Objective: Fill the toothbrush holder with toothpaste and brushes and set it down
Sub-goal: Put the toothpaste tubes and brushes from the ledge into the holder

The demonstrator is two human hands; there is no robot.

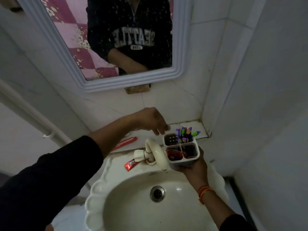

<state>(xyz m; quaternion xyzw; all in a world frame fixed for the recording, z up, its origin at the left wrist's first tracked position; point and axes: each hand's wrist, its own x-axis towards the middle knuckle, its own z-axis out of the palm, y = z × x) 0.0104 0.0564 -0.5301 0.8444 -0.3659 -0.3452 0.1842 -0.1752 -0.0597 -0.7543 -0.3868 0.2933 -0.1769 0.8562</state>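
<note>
My right hand (195, 165) holds a white four-compartment toothbrush holder (181, 162) from below, just right of the tap. Several purple and green brushes (185, 133) stand in its far right compartment. Red tubes fill the two near compartments (174, 154). The far left compartment looks empty. My left hand (153, 120) hovers above the holder's far left corner, fingers apart and pointing down, holding nothing. A red toothpaste tube (125, 143) lies on the ledge behind the sink, under my left forearm. Another red tube (130, 165) rests on the sink rim left of the tap.
A cream curved tap (157, 154) stands directly left of the holder. The white sink (100, 197) with its drain (157, 193) lies below. A tiled ledge (196, 129) runs behind, ending at the corner wall on the right. A mirror (180, 67) hangs above.
</note>
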